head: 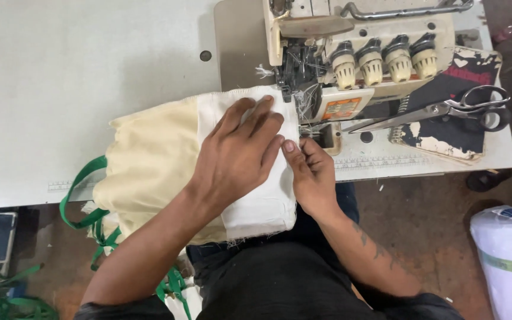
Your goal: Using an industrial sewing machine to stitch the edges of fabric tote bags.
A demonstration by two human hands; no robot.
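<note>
The white woven cloth panel (256,201) is pressed flat by the spread left hand (238,151) and pinched at its three-o'clock edge by the right hand (312,172), best kept taut toward the cream overlock sewing machine (357,59) at twelve o'clock.

White roll (509,261) at right edge, cut off below.

One sewing machine (351,53) sits at the far edge of the table (90,77). On its front stand four tension knobs (384,59) in a row. Just right of the machine lies one pair of scissors (445,109) on one worn dark pad (457,112). In front of the machine lie two pieces of cloth, one white (262,201) and one cream (149,166). Two hands rest on the white piece, the left hand (238,151) and the right hand (312,172). Green straps (87,219) hang to the left of the machine; their number cannot be told. One white roll (508,255) stands on the floor, right of the machine.
</note>
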